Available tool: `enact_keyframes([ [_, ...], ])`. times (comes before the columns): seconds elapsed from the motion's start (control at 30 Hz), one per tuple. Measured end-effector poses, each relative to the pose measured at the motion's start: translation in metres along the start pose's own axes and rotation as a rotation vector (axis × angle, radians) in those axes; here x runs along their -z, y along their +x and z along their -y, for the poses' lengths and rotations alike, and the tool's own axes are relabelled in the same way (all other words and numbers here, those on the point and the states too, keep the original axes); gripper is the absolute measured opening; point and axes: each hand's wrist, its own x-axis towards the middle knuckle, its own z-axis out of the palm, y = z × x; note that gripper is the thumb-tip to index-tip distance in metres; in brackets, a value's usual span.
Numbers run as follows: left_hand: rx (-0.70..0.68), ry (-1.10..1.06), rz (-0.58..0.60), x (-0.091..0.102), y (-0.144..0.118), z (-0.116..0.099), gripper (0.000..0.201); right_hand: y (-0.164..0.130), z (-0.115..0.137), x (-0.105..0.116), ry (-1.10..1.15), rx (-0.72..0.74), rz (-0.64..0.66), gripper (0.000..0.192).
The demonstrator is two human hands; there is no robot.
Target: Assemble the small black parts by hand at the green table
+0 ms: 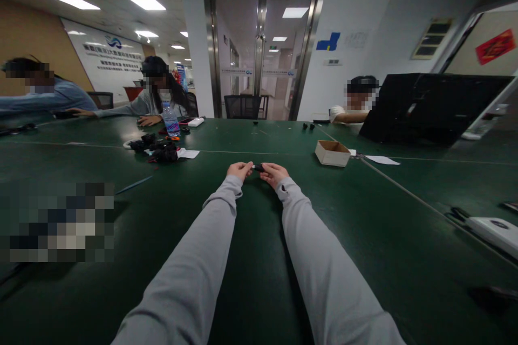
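Note:
Over the green table, both arms reach straight out in grey sleeves. A small dark piece with a pale, metallic-looking left end spans the gap between my hands; it is too small to name its kind. My left hand is closed in a pinch at the pale end. On the other side, my right hand has thumb and fingers pinched on the black end. The fingers partly hide both ends of the piece.
An open cardboard box stands to the right, near a white paper. Left of my hands lie a heap of black parts and a water bottle. A large black screen stands far right. Several people sit around the table.

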Motion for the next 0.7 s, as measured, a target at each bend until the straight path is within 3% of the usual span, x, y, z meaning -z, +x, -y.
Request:
enact_keyframes([
  [0.2, 0.004, 0.164, 0.000, -0.001, 0.004, 0.007, 0.040, 0.000, 0.000, -0.001, 0.001, 0.007, 0.018, 0.006],
  [0.4, 0.021, 0.372, -0.029, 0.001, -0.002, -0.001, 0.048, -0.001, 0.001, 0.001, -0.010, 0.002, 0.092, 0.010],
  [0.7, -0.071, 0.277, -0.026, -0.001, -0.001, 0.004, 0.037, 0.002, 0.001, 0.000, 0.025, 0.003, 0.024, 0.008],
])
